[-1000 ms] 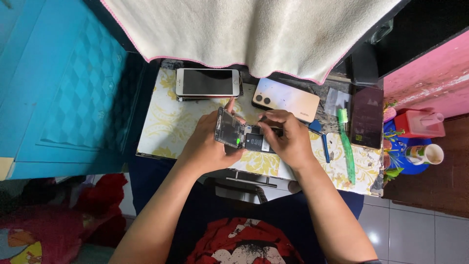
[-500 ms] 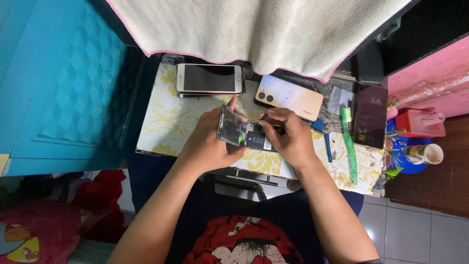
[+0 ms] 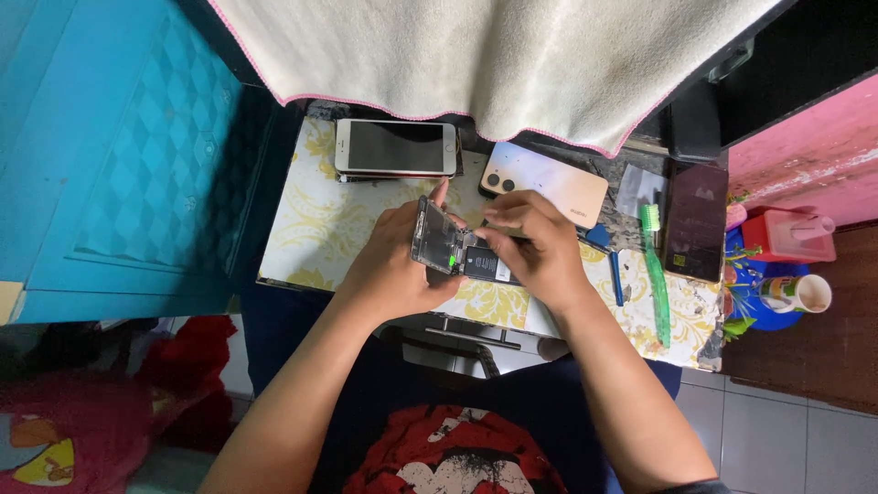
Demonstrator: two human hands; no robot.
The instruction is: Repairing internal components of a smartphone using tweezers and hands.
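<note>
Near the middle of the frame, both hands are meeting over an opened phone body (image 3: 457, 249) held just above the yellow-patterned surface (image 3: 302, 238). The left hand (image 3: 393, 265) is gripping the phone's left end, thumb stretched up along its edge, fingers curled underneath so that the frame is tilting with its inner side facing up and to the right. The phone's long axis is running roughly left to right across the picture, dipping slightly toward the right, where the dark battery (image 3: 483, 265) is showing.

The right hand (image 3: 540, 242) is lying over the phone's right end, its fingers bent and pinched together at the upper edge of the body; whether a small tool is sitting between them cannot be told, as the fingertips are hiding the contact point. So the exposed interior is lying directly left of and beneath the right fingers, and touching them.

Beyond the hands, toward the upper middle, a white phone (image 3: 395, 146) is lying face up and a pale phone (image 3: 549, 183) is lying back up. At right, a green toothbrush (image 3: 655, 274) is lying lengthwise beside a dark phone (image 3: 695, 233).
</note>
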